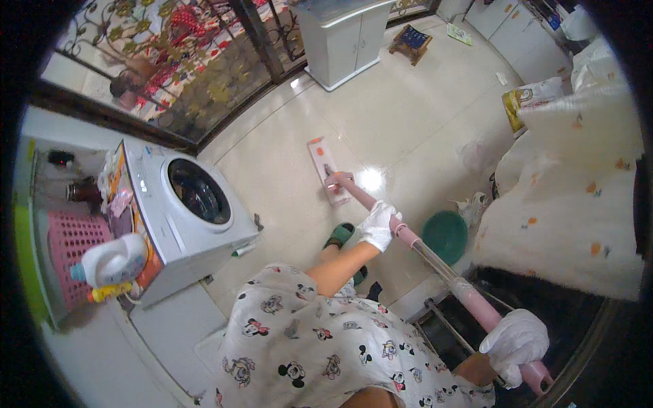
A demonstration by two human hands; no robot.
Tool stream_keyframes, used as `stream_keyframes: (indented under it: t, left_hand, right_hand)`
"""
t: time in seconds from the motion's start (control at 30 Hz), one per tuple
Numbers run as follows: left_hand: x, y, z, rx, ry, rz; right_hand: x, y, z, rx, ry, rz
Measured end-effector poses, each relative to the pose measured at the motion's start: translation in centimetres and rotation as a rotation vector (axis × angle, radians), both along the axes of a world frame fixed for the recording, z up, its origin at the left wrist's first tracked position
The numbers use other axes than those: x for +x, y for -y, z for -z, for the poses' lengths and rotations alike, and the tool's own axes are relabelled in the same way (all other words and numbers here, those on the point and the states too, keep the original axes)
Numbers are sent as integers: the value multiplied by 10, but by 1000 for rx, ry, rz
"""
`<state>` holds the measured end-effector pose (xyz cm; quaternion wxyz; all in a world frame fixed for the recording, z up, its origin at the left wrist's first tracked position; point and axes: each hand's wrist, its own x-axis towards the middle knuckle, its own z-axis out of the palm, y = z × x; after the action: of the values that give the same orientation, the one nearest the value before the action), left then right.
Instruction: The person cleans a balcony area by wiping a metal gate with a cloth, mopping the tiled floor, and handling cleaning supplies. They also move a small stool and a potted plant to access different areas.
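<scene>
My left hand point(378, 225), in a white glove, grips the lower part of a pink flat mop's pole point(406, 235). Higher up, near the hanging-hole end, my right hand point(518, 341) is closed around the same pole, also gloved in white. The pole slants down and away from me to a long, narrow mop head point(326, 166). That head lies flat on the glossy tile floor point(377, 122), its plate pale pink with orange marks. Beneath my left forearm one of my green slippers point(340, 235) shows.
To the left stands a white front-loading washing machine point(189, 204), with a detergent bottle point(115, 259) and pink basket point(76, 245) beside it. A green basin point(445, 237), white cabinet point(339, 48) and small folding stool point(410, 43) stand around the floor. A person point(132, 76) lies beyond the metal grille.
</scene>
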<state>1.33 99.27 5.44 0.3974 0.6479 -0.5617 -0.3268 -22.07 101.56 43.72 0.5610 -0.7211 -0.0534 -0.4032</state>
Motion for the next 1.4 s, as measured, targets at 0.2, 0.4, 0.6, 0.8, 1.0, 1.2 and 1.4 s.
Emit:
stream_keyframes:
  t: [0.2, 0.4, 0.6, 0.8, 1.0, 1.2, 1.4]
  left_hand:
    - [38, 148, 31, 80, 148, 187]
    - [19, 202, 80, 266, 270, 300]
    - [-58, 180, 7, 411, 524, 799]
    - [-107, 150, -69, 388, 664, 1274]
    - [-115, 196, -79, 129, 691, 1239]
    - [-130, 301, 39, 6, 417, 765]
    - [-135, 275, 57, 220, 645, 930]
  right_hand:
    - [23, 17, 67, 239, -51, 713]
    - [44, 18, 99, 387, 48, 978]
    - [51, -61, 78, 479, -4, 1593]
    - [45, -113, 40, 638, 232, 1931]
    - [44, -103, 39, 570, 127, 1977]
    - [53, -11, 164, 780, 36, 1895]
    - [71, -29, 152, 736, -388, 1959]
